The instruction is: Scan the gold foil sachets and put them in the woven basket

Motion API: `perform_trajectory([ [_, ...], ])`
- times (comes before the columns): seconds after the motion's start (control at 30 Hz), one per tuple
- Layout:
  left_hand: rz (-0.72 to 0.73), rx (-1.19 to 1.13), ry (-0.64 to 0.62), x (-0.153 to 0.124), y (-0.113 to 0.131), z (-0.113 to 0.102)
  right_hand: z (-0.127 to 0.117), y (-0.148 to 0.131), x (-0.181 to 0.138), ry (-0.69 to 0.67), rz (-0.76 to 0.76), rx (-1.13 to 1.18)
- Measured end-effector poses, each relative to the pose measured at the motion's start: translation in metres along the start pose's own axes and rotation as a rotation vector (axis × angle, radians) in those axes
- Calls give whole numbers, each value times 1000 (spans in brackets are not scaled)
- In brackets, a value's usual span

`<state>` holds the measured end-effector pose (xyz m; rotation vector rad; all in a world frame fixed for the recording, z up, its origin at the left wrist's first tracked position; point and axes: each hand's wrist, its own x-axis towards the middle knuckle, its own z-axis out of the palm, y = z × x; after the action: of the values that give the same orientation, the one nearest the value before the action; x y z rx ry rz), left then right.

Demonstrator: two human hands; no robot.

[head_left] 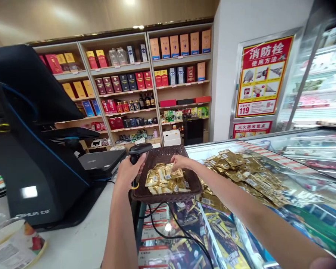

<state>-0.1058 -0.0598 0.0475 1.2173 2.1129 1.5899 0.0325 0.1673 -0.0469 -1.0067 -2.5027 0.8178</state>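
My left hand [130, 172] is wrapped round the handle of a black barcode scanner [138, 150], whose head points toward a dark woven basket [168, 154]. Inside the basket lie several small gold foil packets [165, 180] with white labels. My right hand [181, 162] reaches over the basket, fingers pinched on one gold packet at the top of the heap. The scanner's black cable [168, 224] hangs down below the basket.
A black checkout terminal [25, 149] stands at left on a white counter [81, 239]. A pile of gold packets [246, 172] covers the glass freezer lid [310, 149] at right. Shelves of boxed goods [145, 82] line the back wall. A red fire-hydrant poster [261, 76] hangs right.
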Motion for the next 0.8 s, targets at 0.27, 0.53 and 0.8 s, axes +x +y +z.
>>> perform_trajectory([
  [0.27,7,-167,-159,4,3,38,-74,59,-109,181,191,390],
  [0.53,64,29,-484,-30,15,101,-108,72,-139,224,277,380],
  [0.8,150,186,-535,-40,15,115,-109,72,-143,210,260,312],
])
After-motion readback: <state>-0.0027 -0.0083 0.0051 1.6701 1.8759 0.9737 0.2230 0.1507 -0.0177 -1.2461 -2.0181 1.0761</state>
